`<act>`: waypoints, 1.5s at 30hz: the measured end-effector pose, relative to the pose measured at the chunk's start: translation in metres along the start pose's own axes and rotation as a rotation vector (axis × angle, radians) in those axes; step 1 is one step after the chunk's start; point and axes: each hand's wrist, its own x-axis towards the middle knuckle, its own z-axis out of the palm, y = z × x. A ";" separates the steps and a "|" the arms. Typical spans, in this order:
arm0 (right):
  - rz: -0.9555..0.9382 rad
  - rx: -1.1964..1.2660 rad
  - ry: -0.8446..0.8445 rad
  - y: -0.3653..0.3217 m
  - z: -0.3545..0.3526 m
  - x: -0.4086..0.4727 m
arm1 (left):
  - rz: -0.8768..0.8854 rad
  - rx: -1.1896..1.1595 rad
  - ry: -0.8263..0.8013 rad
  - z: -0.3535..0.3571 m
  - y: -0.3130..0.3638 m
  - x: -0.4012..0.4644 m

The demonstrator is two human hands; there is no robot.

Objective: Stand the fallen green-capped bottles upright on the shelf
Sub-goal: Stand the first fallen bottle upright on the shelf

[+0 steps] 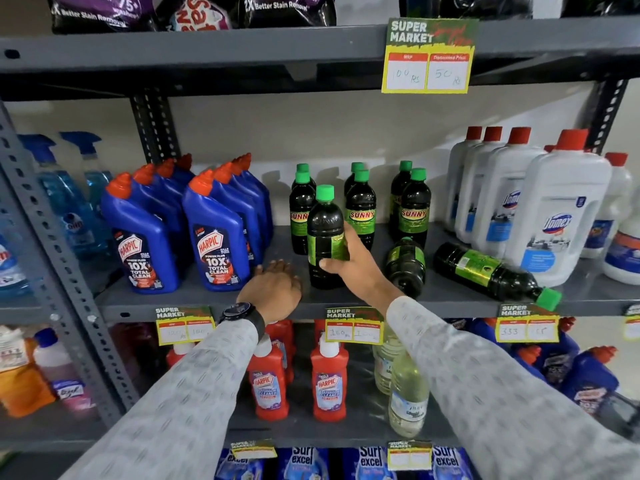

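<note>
Right hand [349, 258] around upright bottle [325, 233]

Fallen bottle's [405, 268] cap hidden; price tags' [354, 333] handwriting illegible.

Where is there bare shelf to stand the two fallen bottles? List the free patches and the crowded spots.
Free: the front strip between the blue Harpic bottles and the bottle in the right hand, though the left hand rests there; also the shelf front edge between the two fallen bottles. Crowded: the upright Sunny rows behind, and the white Domex jugs.
</note>
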 end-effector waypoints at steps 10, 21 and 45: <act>-0.002 -0.162 0.104 0.004 0.006 0.001 | 0.016 0.021 0.034 0.004 -0.002 0.002; 0.017 0.028 0.048 0.011 0.002 0.000 | -0.002 -0.017 0.021 0.009 -0.006 0.007; -0.015 -0.011 0.109 0.021 0.003 0.003 | 0.013 0.018 0.022 0.003 -0.001 0.002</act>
